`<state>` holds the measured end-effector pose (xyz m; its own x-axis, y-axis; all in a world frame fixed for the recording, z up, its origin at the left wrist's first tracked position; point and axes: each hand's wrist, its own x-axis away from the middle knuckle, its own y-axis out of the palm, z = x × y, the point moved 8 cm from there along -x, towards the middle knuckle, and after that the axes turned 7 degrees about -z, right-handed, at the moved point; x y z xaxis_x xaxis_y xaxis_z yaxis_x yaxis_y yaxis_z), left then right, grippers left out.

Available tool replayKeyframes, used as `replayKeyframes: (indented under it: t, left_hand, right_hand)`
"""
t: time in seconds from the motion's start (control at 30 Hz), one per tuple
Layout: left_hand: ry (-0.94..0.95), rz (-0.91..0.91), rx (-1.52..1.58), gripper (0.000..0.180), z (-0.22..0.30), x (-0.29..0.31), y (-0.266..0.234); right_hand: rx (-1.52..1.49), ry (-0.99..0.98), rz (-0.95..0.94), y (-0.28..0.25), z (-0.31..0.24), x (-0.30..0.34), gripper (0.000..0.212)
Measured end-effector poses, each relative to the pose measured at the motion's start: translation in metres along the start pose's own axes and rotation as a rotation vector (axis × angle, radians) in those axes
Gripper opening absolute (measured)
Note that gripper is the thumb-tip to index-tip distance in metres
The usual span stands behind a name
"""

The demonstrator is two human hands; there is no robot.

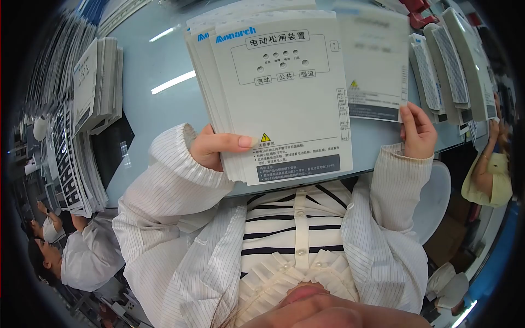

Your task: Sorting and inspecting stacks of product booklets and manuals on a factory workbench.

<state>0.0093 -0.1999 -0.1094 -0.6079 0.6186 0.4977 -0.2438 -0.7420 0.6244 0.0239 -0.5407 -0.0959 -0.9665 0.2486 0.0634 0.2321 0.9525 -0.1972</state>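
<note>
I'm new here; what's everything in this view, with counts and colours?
held stack: one, several white panels, front centre
lone panel: at least one, white, blurred, partly behind held stack
left stack: one, white panels, left side
right stacks: at least three, whitish, right side
red object: one, red, kind unclear, top right
table: one, pale blue-grey, beneath
co-workers: at least three, white or yellow clothes, both edges
jacket: one, white pinstriped, worn
left grip: one, bare, on held stack
right grip: one, bare, on lone panel
</note>
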Motion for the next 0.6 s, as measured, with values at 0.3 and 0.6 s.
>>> replayKeyframes:
  t: [0.3,0.6]
  left_hand:
    - [0.054,-0.084,-0.033,0.073,0.0,-0.005,0.003]
    - [0.067,-0.098,0.023,0.073,0.003,-0.006,0.013]
  right_hand:
    - [0.145,-0.146,-0.229,0.055,-0.04,0.024,0.02]
    - [-0.203,0.137,-0.601,0.106,-0.035,0.05,0.008]
